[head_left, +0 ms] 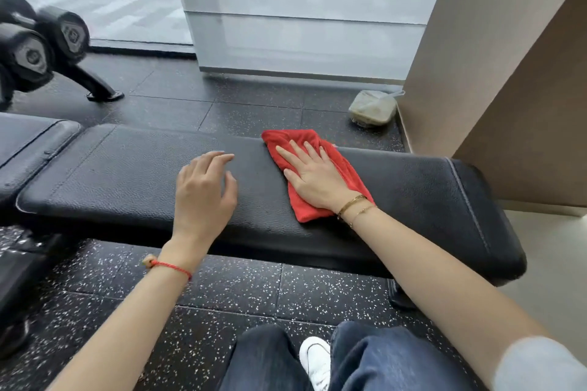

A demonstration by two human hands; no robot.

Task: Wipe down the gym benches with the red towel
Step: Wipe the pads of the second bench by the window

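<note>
A long black padded gym bench (pixel 127 181) runs across the view from left to right. A folded red towel (pixel 343 168) lies on its top, right of the middle, reaching the far edge. My right hand (pixel 311 178) presses flat on the towel with fingers straight and spread. My left hand (pixel 206 187) hovers or rests lightly on the bare pad to the left of the towel, fingers relaxed and slightly bent, holding nothing.
A second black pad (pixel 28 143) adjoins the bench at the left. Black dumbbells on a rack (pixel 41 51) stand at the far left. A lidded plastic container (pixel 373 108) sits on the speckled floor by a beige wall (pixel 508 73). My legs and a white shoe (pixel 317 359) are below.
</note>
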